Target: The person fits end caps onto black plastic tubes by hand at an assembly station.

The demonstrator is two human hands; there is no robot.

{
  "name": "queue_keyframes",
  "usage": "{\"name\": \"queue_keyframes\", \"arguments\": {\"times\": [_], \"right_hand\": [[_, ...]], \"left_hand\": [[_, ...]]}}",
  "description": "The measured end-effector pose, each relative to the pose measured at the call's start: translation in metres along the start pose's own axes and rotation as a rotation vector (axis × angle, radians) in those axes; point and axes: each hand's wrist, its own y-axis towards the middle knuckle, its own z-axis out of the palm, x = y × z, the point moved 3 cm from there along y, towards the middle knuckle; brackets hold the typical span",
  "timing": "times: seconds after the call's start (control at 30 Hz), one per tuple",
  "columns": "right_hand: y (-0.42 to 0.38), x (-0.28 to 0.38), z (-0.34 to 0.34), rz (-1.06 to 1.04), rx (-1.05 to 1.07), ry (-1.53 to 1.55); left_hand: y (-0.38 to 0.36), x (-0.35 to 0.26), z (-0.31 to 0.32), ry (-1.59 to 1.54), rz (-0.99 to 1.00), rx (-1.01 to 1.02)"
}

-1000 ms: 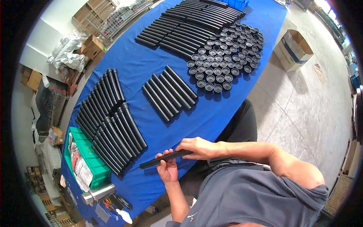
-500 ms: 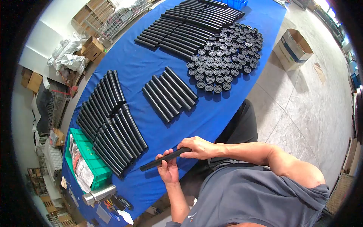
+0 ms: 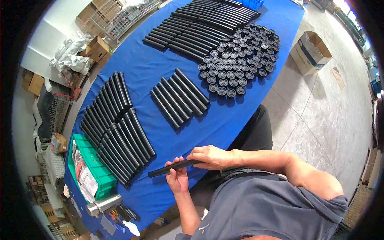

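Note:
A black plastic tube [image 3: 166, 169] is held at a slant above the blue cloth, near the table's front edge. My left hand [image 3: 178, 182] closes around its middle, thumb on the near side and fingers behind. My right hand [image 3: 212, 157] grips the tube's upper right end and hides that end from sight. Just beyond my hands lies a small group of loose black tubes [image 3: 180, 98]. To the left, two rows of black tubes with wider collared ends [image 3: 124, 146] lie side by side.
Many round black caps [image 3: 232, 74] stand beside rows of plain tubes [image 3: 192, 30] at the far end. A green crate [image 3: 106, 182], a steel flask [image 3: 105, 205] and small tools [image 3: 116, 218] sit at the left. An open cardboard box [image 3: 311, 52] stands on the floor.
My right hand has turned slightly over the tube's end, with its fingers lying flatter along it. My left hand and the tube have stayed nearly still.

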Motion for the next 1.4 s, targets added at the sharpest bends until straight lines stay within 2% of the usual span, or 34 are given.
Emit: {"name": "queue_keyframes", "arguments": {"times": [0.1,0.2,0.3,0.43,0.53,0.63,0.67,0.77,0.8,0.9,0.93,1.03,1.17,1.27,1.37,1.4], "right_hand": [[0.001,-0.002,-0.005,0.283,0.099,0.193],[0.003,-0.002,-0.008,0.456,0.161,0.283],[0.002,0.001,-0.001,-0.015,-0.035,-0.082],[0.002,0.004,-0.010,0.255,0.108,0.152],[0.006,0.003,-0.014,0.623,0.224,0.395],[0.005,0.010,-0.006,-0.111,-0.106,-0.113],[0.000,0.006,-0.002,-0.089,-0.092,-0.080],[0.006,0.007,-0.013,0.436,0.151,0.305],[0.009,0.008,-0.017,0.753,0.245,0.524],[0.000,0.000,-0.007,0.065,-0.020,0.019],[0.001,0.002,-0.005,-0.061,-0.050,-0.096],[-0.002,0.001,-0.007,0.179,-0.007,0.121],[-0.006,-0.015,0.000,0.214,-0.018,0.150],[-0.001,0.006,-0.006,-0.047,-0.065,-0.042],[-0.002,0.003,-0.009,0.224,0.013,0.108],[0.002,0.002,-0.013,0.473,0.164,0.289]], "left_hand": [[0.000,0.000,-0.004,0.030,0.007,0.043],[0.002,0.000,0.000,0.044,0.004,0.031],[0.001,0.000,0.003,0.012,0.000,-0.007],[0.002,0.000,-0.003,-0.007,0.006,0.047],[0.001,0.000,0.000,0.003,0.006,0.026],[0.002,0.000,-0.003,-0.028,-0.007,0.019],[0.002,0.000,-0.005,-0.047,-0.016,0.023],[0.001,-0.001,-0.006,-0.010,-0.001,0.038],[0.001,-0.001,-0.004,0.002,0.001,0.036],[0.003,0.000,-0.001,0.011,-0.002,0.029],[0.002,0.000,-0.002,-0.006,-0.007,0.019],[0.001,-0.001,-0.004,-0.010,-0.012,0.036],[0.002,0.000,-0.001,0.044,0.008,0.033],[0.002,0.000,-0.004,-0.029,-0.023,0.015],[0.002,-0.001,-0.005,0.009,-0.005,0.035],[0.001,-0.001,-0.005,0.027,-0.002,0.033]]}}
